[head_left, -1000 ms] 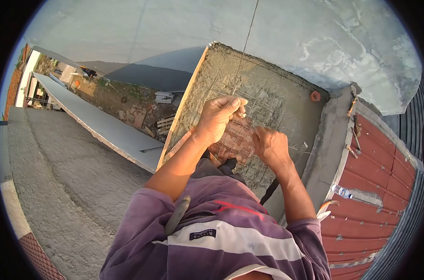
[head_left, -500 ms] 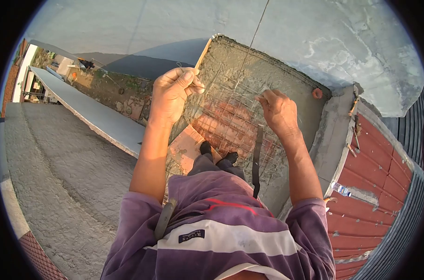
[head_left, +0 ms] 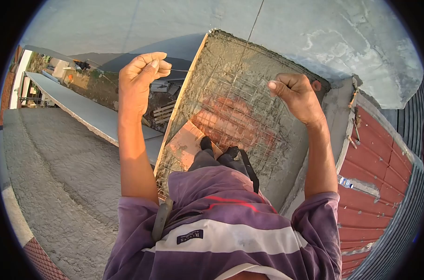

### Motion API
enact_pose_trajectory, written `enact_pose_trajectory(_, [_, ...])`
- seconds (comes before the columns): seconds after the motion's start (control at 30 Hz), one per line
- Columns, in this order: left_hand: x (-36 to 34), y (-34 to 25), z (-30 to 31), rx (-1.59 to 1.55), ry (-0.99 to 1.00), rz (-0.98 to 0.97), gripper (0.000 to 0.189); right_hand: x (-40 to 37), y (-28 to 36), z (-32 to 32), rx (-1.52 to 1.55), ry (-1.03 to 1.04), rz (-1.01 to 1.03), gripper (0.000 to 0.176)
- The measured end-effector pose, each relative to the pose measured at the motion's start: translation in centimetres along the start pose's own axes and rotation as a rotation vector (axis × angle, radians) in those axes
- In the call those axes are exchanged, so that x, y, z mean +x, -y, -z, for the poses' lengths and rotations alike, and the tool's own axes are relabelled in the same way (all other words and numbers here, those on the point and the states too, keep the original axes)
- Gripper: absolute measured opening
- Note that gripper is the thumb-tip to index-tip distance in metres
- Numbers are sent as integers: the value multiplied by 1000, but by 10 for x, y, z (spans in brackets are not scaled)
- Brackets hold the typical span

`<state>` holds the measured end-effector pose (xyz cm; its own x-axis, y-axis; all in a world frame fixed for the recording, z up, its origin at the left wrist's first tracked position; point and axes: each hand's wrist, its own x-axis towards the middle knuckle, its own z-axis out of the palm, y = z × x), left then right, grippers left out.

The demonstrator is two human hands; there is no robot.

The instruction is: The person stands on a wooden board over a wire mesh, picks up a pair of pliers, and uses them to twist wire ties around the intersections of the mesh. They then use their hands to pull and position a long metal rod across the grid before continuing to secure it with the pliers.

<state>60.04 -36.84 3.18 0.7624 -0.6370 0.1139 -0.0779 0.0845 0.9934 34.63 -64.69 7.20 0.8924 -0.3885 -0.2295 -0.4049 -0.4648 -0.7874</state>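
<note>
My left hand point(head_left: 144, 77) is raised on the left, its thumb and fingers pinching a thin wire or string point(head_left: 180, 70). That strand runs right from the fingertips, over the wooden edge board, and fades against the wet concrete. On the right, my right hand point(head_left: 298, 95) is closed, thumb pressed on the curled fingers; whatever it holds is too fine to make out. Below and between both hands lies a steel mesh point(head_left: 256, 88), partly sunk in wet concrete point(head_left: 221, 51). A dark line point(head_left: 249, 37) hangs down from the top to the mesh.
My feet stand by a reddish board point(head_left: 186, 142) near the mesh. A wooden edge board point(head_left: 186, 86) borders the pour on the left, with a drop and pallets point(head_left: 163, 112) beyond. A grey wall point(head_left: 174, 23) rises ahead; a red metal roof point(head_left: 366, 186) with a bottle point(head_left: 345, 182) lies right.
My hands have moved apart, the left one leftward and up, the right one to the right. The strand from my left hand now shows stretched sideways.
</note>
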Motion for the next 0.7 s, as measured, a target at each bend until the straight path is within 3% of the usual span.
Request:
enact_pose_trajectory(0.1, [-1,3,-27,-48,-284,-147,31,-26,-11,-31,130,135,140,22])
enact_pose_trajectory(0.13, [-1,5,-34,-257,-279,-118,31,-30,-28,-41,-26,31,178,21])
enact_pose_trajectory(0.2, [1,12,-33,-688,-116,98,30,-36,-57,-57,-343,-164,250,18])
enact_pose_trajectory(0.23, [2,16,-30,-897,-34,213,29,-39,-62,-54,-383,-243,146,17])
enact_pose_trajectory(0.27, [4,22,-27,-933,91,294,25,-40,-65,-47,-420,-326,42,16])
enact_pose_trajectory(0.33, [5,20,-35,-584,121,242,24,-43,-72,-34,-480,-483,-99,19])
enact_pose_trajectory(0.37, [6,19,-40,-412,137,215,23,-48,-74,-29,-279,-444,-162,21])
enact_pose_trajectory(0.43, [11,22,-54,-95,-86,40,20,-60,-75,-15,119,-360,-271,26])
enact_pose_trajectory(0.47, [14,23,-59,-17,-193,-27,20,-72,-79,-11,390,-190,-254,24])
enact_pose_trajectory(0.5, [17,23,-64,59,-301,-97,20,-80,-78,-17,469,-128,-220,23])
enact_pose_trajectory(0.57, [19,22,-71,-192,-292,-2,22,-93,-77,-38,624,2,-149,22])
enact_pose_trajectory(0.67, [22,38,-75,-649,-101,162,25,-93,-99,-51,52,-152,-160,12])
enact_pose_trajectory(0.7, [22,41,-83,-793,-148,241,19,-92,-104,-50,-158,-231,-175,14])
